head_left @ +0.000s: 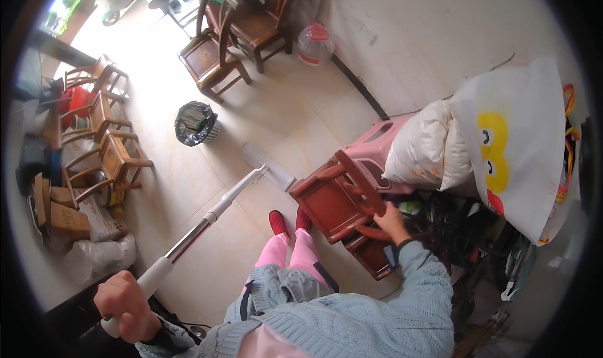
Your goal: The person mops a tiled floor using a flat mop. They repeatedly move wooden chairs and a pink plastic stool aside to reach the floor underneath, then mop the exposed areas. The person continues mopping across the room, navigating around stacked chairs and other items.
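hands (127, 309) (392, 223) grip a smooth tubular mop (188, 238) and wooden chair (325, 201).

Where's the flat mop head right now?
In the head view, the flat mop head lies just left of centre on the tiled floor, ahead of the red shoes, between the black-lined bin and the red-brown chair.

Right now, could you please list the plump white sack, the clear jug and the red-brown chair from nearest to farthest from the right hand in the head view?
From the right hand:
1. Red-brown chair: in contact, at its backrest.
2. Plump white sack: ahead and slightly right.
3. Clear jug: well ahead, toward the left.
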Motion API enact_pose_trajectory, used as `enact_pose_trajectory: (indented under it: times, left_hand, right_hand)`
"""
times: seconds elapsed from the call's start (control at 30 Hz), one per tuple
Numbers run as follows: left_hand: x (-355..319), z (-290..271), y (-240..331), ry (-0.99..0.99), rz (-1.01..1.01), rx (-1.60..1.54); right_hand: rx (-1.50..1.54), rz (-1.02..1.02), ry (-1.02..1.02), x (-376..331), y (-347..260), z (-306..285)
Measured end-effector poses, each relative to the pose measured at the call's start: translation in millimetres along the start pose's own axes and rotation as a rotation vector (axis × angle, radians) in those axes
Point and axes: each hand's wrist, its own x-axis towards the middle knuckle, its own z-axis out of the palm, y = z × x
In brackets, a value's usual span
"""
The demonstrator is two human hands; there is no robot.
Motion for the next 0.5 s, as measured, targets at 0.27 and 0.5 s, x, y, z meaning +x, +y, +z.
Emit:
enact_pose_trajectory:
  times: [0.27, 0.5]
  left_hand:
    - [-6, -63, -9, 0.014, 0.030, -0.173]
    - [-10, -87, -16, 0.014, 0.044, -0.213]
  right_hand:
    - [0.122, -0.136, 0.044, -6, -148, -28]
    - [0.220, -0.276, 0.187, 32, -214, -78]
